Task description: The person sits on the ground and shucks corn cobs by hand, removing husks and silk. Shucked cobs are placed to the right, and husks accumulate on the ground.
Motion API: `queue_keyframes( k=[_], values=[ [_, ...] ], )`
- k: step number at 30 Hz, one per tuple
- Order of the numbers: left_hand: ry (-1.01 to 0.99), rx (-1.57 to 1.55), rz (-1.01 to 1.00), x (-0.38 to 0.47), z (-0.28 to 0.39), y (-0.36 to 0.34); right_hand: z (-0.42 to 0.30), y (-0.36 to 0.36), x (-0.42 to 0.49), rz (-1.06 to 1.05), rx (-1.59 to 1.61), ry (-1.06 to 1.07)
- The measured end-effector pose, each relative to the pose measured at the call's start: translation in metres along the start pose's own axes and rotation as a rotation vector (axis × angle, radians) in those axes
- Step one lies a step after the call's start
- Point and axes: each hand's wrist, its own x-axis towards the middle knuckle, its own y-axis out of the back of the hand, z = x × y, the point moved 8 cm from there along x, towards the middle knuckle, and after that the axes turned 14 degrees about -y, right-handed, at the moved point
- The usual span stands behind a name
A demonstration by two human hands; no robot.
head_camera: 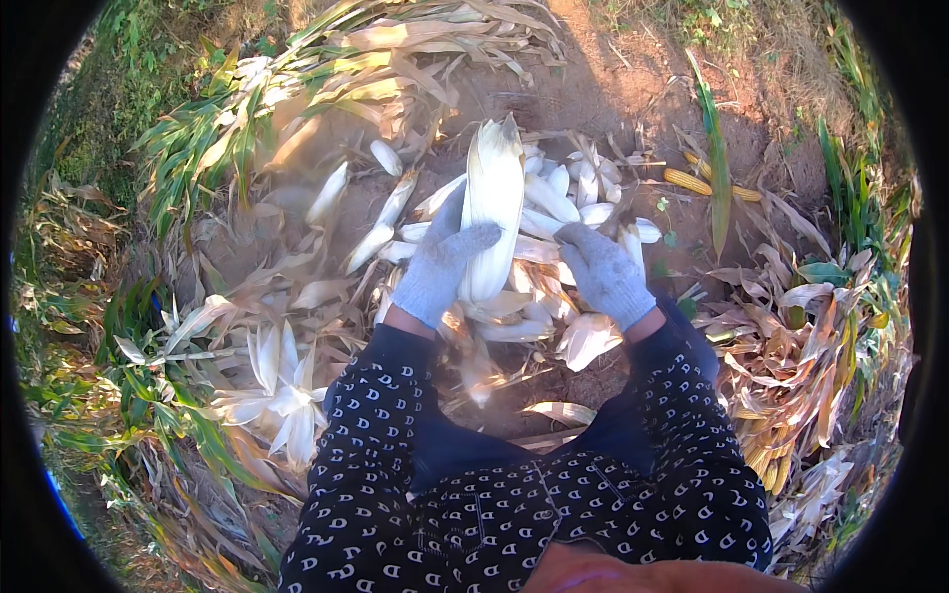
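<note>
My left hand (445,263), in a pale knitted glove, grips a corn ear in its whitish husk (492,215). The ear stands nearly upright, its darker tip pointing away from me, and my thumb lies across its front. To the right, apart from that ear, my gloved right hand (604,274) has its fingers curled together; nothing shows between them. Beyond and between both hands lies a heap of husk-covered corn ears (549,196) on the soil. Loose husks (589,341) lie on the ground below my hands.
Cut corn stalks with leaves (311,89) lie at the far left. Bare yellow cobs (688,181) rest at the right, with more yellow cobs (771,459) near my right side. An opened, spread husk (285,400) lies at left. Dry leaves (801,333) are piled at right.
</note>
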Motion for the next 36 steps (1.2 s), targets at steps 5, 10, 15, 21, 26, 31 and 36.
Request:
queue_keyframes(
  k=[5, 10, 15, 21, 26, 31, 36],
  values=[
    [0.069, 0.162, -0.078, -0.006, -0.012, -0.01, -0.005, 0.021, 0.0, 0.164, 0.237, 0.258],
    [0.085, 0.339, -0.172, -0.003, -0.031, -0.02, -0.018, 0.022, -0.003, 0.085, 0.135, 0.257],
    [0.3, 0.344, -0.227, -0.014, -0.049, -0.024, -0.006, 0.03, 0.005, 0.057, -0.057, 0.185],
    [0.367, 0.103, -0.237, -0.026, -0.04, -0.036, 0.031, 0.05, 0.022, 0.227, 0.044, 0.064],
    [0.256, 0.04, -0.371, -0.031, -0.026, -0.048, 0.07, 0.069, 0.035, 0.326, 0.278, -0.205],
    [0.236, -0.121, -0.033, -0.022, -0.036, -0.028, 0.051, 0.005, 0.026, -0.339, 0.807, -0.323],
    [0.113, -0.159, 0.048, -0.014, -0.036, -0.033, -0.008, -0.044, -0.001, -0.583, 0.76, -0.101]
  ],
)
